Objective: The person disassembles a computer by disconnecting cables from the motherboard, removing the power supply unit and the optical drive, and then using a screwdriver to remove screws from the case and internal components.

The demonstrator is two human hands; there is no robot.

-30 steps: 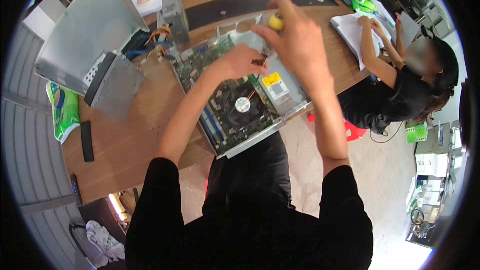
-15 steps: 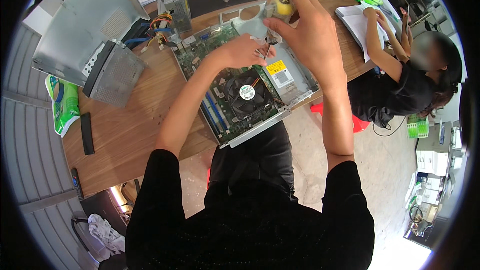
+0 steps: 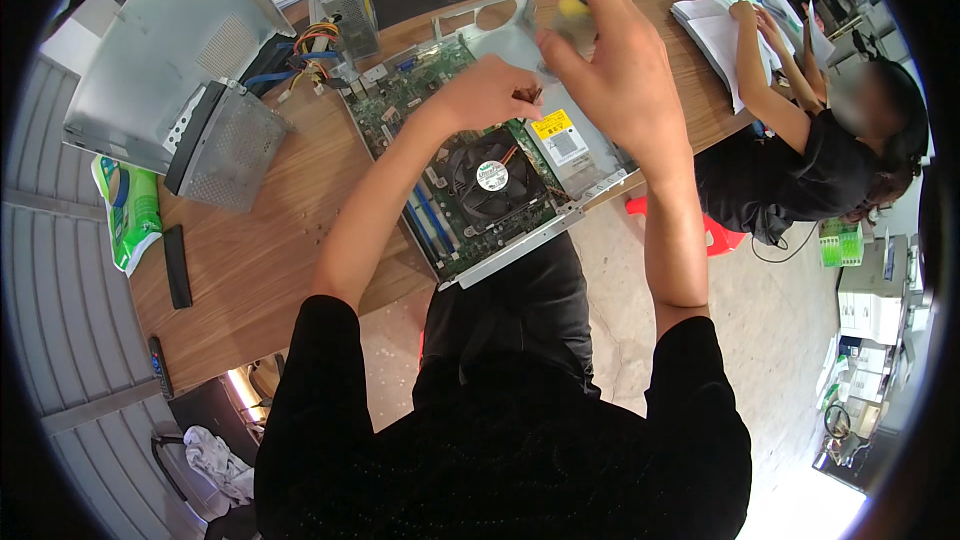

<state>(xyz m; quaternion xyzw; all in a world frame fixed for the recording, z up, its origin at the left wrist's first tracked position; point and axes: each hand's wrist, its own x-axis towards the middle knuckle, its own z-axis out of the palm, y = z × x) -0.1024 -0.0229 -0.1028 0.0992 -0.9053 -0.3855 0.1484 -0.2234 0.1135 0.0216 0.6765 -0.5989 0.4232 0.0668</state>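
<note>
An opened computer case (image 3: 510, 252) lies on the table before me, with a green motherboard (image 3: 405, 105), a black cooling fan (image 3: 490, 180) and a drive with a yellow and white label (image 3: 562, 140). My left hand (image 3: 485, 95) is above the board beside the drive. Its fingertips are pinched together, and what they hold is too small to make out. To its right, my right hand (image 3: 620, 65) holds a screwdriver by its clear and yellow handle (image 3: 573, 8), blurred and partly covered by the fingers. The screwdriver's tip cannot be made out.
A metal cover (image 3: 175, 35), a perforated drive cage (image 3: 235, 145) and a power supply with cables (image 3: 345, 5) stand at the left. A green packet (image 3: 130, 210) and black strip (image 3: 176, 265) lie near the left edge. At right, another person handles papers (image 3: 715, 45).
The screwdriver has lifted away from my left fingertips, and my right fingers are spread wider around its handle. My left hand has closed into a tighter pinch.
</note>
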